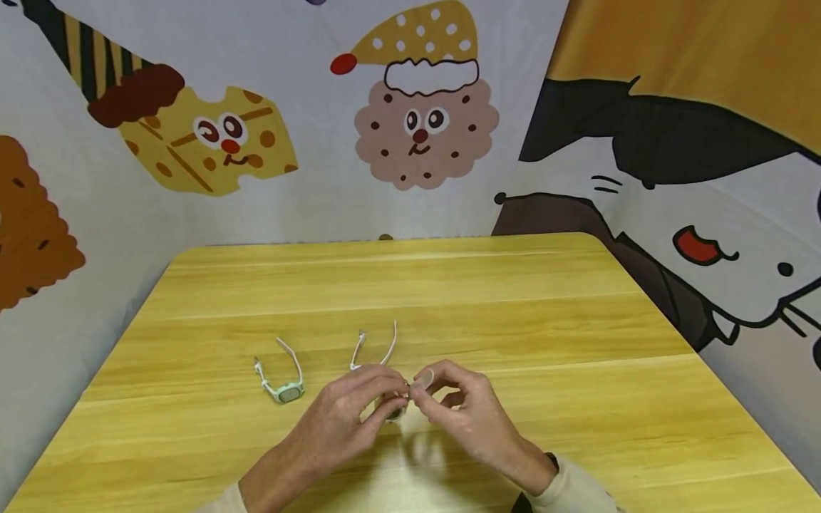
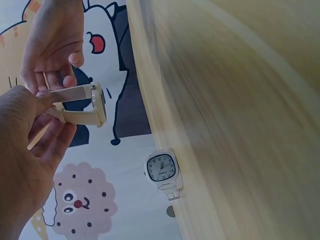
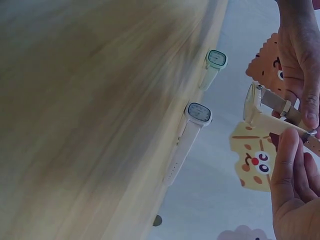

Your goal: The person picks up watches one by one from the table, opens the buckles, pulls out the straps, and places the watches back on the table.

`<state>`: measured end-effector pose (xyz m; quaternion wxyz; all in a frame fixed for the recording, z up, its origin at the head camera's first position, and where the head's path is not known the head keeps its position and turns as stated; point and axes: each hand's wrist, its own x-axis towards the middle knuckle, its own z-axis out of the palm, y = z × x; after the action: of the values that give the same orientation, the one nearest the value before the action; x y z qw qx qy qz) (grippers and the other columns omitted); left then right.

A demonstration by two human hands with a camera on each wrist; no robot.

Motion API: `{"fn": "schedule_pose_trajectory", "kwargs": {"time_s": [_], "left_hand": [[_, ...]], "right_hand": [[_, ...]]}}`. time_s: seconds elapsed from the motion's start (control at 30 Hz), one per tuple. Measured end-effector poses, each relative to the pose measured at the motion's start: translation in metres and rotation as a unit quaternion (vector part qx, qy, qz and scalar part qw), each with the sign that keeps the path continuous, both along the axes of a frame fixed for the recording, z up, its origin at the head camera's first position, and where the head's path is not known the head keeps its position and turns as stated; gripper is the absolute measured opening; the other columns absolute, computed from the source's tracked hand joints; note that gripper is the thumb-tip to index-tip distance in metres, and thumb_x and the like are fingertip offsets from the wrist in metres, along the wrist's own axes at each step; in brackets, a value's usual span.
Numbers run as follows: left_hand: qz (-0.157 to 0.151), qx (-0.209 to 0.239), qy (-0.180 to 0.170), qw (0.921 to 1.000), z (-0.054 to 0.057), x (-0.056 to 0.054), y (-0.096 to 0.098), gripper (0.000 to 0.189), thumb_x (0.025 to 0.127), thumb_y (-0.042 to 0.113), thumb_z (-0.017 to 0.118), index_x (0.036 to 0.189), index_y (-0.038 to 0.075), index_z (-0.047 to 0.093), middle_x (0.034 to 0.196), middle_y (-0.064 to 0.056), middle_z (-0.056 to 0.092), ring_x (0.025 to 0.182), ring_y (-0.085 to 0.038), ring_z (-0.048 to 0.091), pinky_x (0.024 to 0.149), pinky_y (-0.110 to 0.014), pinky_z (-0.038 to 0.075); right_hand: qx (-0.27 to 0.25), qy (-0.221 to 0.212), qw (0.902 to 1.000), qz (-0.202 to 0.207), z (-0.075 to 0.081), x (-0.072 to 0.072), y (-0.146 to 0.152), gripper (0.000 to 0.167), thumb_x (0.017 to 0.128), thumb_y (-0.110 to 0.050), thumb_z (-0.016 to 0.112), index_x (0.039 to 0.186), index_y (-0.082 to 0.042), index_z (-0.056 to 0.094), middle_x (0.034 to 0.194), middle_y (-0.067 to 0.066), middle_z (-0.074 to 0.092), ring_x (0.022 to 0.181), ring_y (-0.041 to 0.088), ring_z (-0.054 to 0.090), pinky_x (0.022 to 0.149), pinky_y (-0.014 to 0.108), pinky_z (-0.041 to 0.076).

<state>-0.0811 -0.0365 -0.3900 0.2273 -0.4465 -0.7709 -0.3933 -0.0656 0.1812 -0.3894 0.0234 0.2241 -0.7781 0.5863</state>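
Both hands hold a wristwatch with a cream strap (image 3: 280, 126) in front of the body, its case (image 3: 249, 105) hanging below the fingers in the head view. My left hand (image 1: 355, 406) pinches the strap near the metal buckle (image 3: 309, 135). The right hand (image 1: 468, 417) pinches the strap's end part (image 1: 425, 379) beside it, fingertips close to the left ones. The strap bends into a loop, and a holed piece sticks out past the buckle in the right wrist view. Fingers hide part of the buckle.
On the wood-grain table (image 1: 545, 299), a white watch (image 3: 200, 112) lies just beyond the left hand, its strap ends standing up. A pale green watch (image 1: 290, 392) is farther left. A cartoon-printed cloth (image 1: 308, 206) hangs behind the table.
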Motion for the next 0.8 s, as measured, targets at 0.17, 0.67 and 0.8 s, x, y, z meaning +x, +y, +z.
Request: {"fn": "schedule_pose_trajectory", "kwargs": {"time_s": [0.17,0.67,0.8], "left_hand": [[-0.003,0.007,0.002,1.0,-0.0016,-0.0008,0.0003,0.006,0.095,0.01,0.073,0.101,0.008,0.073,0.104,0.001,0.07,0.096,-0.01,0.068,0.086,-0.018,0.054],[0.011,-0.005,-0.006,0.9999,-0.0029,-0.0011,0.0026,0.011,0.093,0.009,0.075,0.103,0.009,0.072,0.105,0.002,0.066,0.09,-0.008,0.066,0.081,-0.015,0.053],[0.031,-0.013,-0.023,0.9992,-0.0026,0.0003,0.0053,0.018,0.087,0.004,0.08,0.103,0.01,0.072,0.103,0.004,0.067,0.087,-0.007,0.065,0.078,-0.016,0.054]], "right_hand": [[0.002,0.009,0.9999,0.004,-0.0005,-0.0001,-0.0012,0.005,0.099,-0.012,0.068,0.098,-0.016,0.072,0.099,-0.003,0.071,0.087,0.018,0.066,0.064,0.034,0.06],[-0.094,-0.022,0.9952,0.017,0.0011,0.0019,-0.0012,0.011,0.102,-0.002,0.06,0.102,-0.002,0.071,0.103,0.014,0.069,0.087,0.026,0.069,0.068,0.042,0.062],[-0.13,-0.017,0.9908,0.033,0.0003,0.0029,-0.0011,0.011,0.102,0.003,0.058,0.103,0.004,0.069,0.104,0.02,0.068,0.088,0.022,0.07,0.074,0.043,0.062]]}}
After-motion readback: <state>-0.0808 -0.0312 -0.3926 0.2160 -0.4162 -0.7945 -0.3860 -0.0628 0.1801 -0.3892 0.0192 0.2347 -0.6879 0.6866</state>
